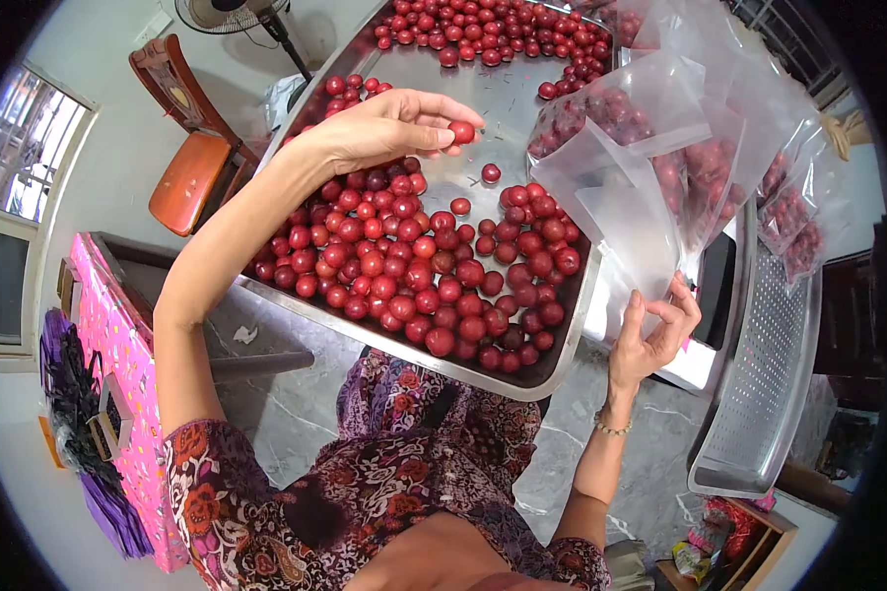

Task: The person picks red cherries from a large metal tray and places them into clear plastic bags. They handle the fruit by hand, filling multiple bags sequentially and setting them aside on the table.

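Between the thumb and fingers of my left hand (pixel 406 129) is one round red plum (pixel 461 133), held above a large stainless steel tray (pixel 514 89). Loose red plums (pixel 384 266) cover the tray's near part, and more plums (pixel 480 29) lie along its far end. A single plum (pixel 491 173) sits apart on the bare metal. On the right, my right hand (pixel 654 325) pinches the lower end of a clear plastic bag (pixel 628 199), whose upper part reaches over the tray's right rim. No fruit shows inside this bag.
Clear bags filled with plums (pixel 621 111) rest at the tray's right side, and another filled bag (pixel 794 221) lies farther right. A perforated metal tray (pixel 769 354) stands to the right. Leftward are a wooden chair (pixel 185 177), a fan (pixel 225 11) and a pink-covered table (pixel 122 318).
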A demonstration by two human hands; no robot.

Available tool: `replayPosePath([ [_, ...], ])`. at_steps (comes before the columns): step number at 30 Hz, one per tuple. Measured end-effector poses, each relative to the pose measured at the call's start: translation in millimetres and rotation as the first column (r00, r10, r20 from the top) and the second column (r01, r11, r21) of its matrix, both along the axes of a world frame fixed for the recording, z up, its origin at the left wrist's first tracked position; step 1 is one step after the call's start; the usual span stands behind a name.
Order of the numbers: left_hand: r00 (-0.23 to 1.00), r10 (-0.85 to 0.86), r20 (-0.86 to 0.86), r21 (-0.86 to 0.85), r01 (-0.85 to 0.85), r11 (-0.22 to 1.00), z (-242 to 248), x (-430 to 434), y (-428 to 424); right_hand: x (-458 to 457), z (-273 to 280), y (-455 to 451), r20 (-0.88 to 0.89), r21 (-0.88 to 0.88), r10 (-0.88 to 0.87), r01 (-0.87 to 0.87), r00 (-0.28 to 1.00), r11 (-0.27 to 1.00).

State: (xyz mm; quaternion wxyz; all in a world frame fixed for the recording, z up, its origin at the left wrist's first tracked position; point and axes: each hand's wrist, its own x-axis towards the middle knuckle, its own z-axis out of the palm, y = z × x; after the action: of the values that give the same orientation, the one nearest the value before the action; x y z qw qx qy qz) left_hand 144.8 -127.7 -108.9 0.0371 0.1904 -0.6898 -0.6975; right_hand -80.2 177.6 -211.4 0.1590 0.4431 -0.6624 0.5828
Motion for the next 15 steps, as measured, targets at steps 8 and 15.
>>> replayPosePath([
  [8,0.992,0.037,-0.120,0.418,0.017,0.908,5.9,0.7,10.7,0.3,2.4,-0.1,-0.009,0.002,-0.003,0.003,1.000,1.000],
  [15,0.988,0.010,-0.153,0.504,0.069,0.861,-1.2,3.1,10.4,0.2,2.4,-0.3,-0.030,0.016,-0.014,0.014,0.999,1.000],
])
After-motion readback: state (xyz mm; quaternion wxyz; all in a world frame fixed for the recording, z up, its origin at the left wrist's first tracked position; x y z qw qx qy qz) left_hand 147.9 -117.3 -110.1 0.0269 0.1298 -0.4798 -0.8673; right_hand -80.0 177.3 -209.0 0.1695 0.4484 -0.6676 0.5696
